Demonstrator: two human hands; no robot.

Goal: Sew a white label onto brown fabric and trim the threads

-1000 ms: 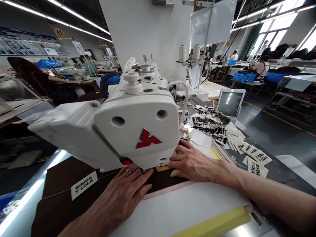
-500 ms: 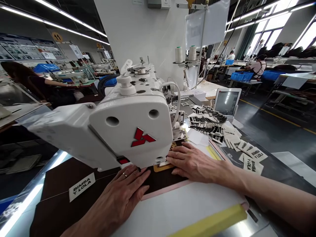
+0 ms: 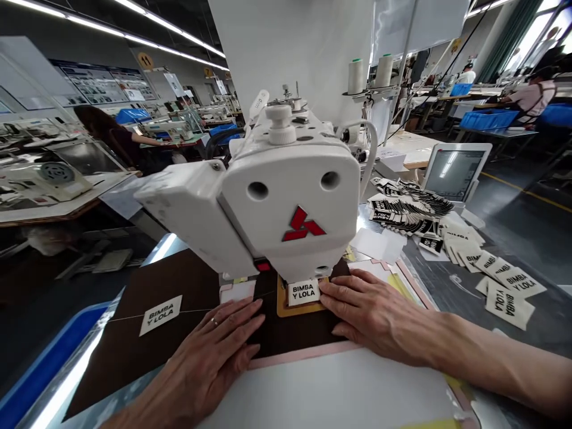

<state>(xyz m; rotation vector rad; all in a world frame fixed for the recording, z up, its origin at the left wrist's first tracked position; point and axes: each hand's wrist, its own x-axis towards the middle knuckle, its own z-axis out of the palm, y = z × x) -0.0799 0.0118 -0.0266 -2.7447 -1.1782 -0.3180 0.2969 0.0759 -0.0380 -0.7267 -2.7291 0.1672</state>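
Note:
Dark brown fabric (image 3: 120, 345) lies flat under the white sewing machine (image 3: 290, 179). My left hand (image 3: 214, 348) rests palm down on the fabric's near left part, fingers stretched out. My right hand (image 3: 379, 313) lies flat at the right, its fingertips at the edge of a yellowish clamp frame (image 3: 286, 311) below the machine head. Inside that frame shows a white label (image 3: 304, 293) reading BIMBA Y LOLA. Another such label (image 3: 161, 314) sits on the fabric to the left, with a light thread running out on both sides. The needle is hidden behind the head.
To the right are a pile of labels (image 3: 402, 208), more loose labels (image 3: 513, 283) and a tablet-like screen (image 3: 458, 173). A white sheet with pink and yellow edging (image 3: 339, 387) lies in front. Thread cones (image 3: 356, 76) stand behind. Other people work at machines farther off.
The view has swung left, so things appear farther right. My left hand has drawn away from the machine head. The label in the clamp frame, largely hidden before, now shows beside my right fingertips.

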